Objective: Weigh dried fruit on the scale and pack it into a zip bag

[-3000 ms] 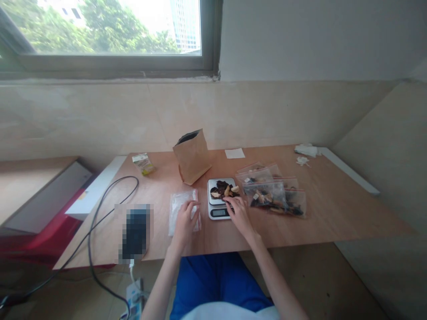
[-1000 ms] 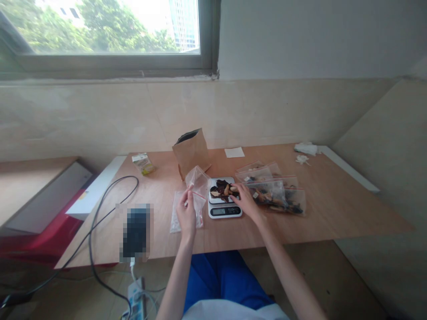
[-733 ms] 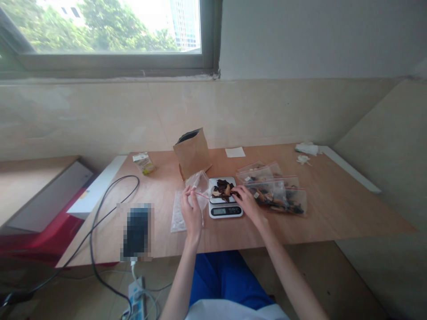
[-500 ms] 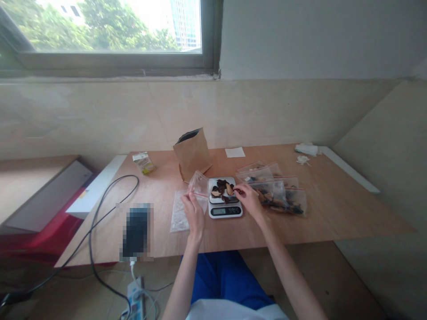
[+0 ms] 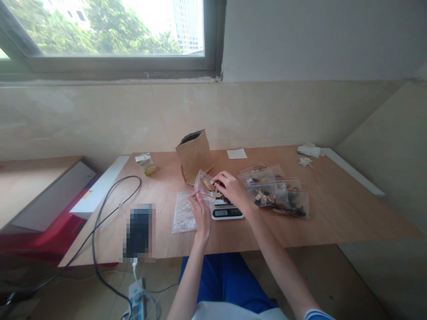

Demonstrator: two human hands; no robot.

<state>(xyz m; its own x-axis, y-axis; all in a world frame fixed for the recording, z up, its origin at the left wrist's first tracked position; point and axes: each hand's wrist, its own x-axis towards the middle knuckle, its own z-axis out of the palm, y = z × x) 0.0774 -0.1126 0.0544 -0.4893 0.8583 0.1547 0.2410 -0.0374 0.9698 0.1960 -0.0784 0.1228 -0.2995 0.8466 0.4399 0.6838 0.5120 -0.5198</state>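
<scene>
My left hand (image 5: 201, 212) pinches the rim of a small clear zip bag (image 5: 204, 185) with a red seal line and holds it up, mouth toward the scale. At the bag's mouth, my right hand (image 5: 230, 190) is closed on dark and pale dried pieces. It hovers over the white kitchen scale (image 5: 227, 212), hiding most of the platform and the pile on it. A stack of empty clear bags (image 5: 183, 213) lies flat under my left hand.
Several filled zip bags (image 5: 276, 194) lie right of the scale. A brown paper bag (image 5: 194, 155) stands open behind it. A small carton (image 5: 146, 163), a paper slip (image 5: 236, 154), a phone (image 5: 138, 232) with black cable (image 5: 100, 209) and crumpled tissue (image 5: 308, 151) are on the table.
My left hand lifted an empty bag from the stack and raised it beside the scale. My right hand took pieces from the scale pile and moved left to the bag's mouth.
</scene>
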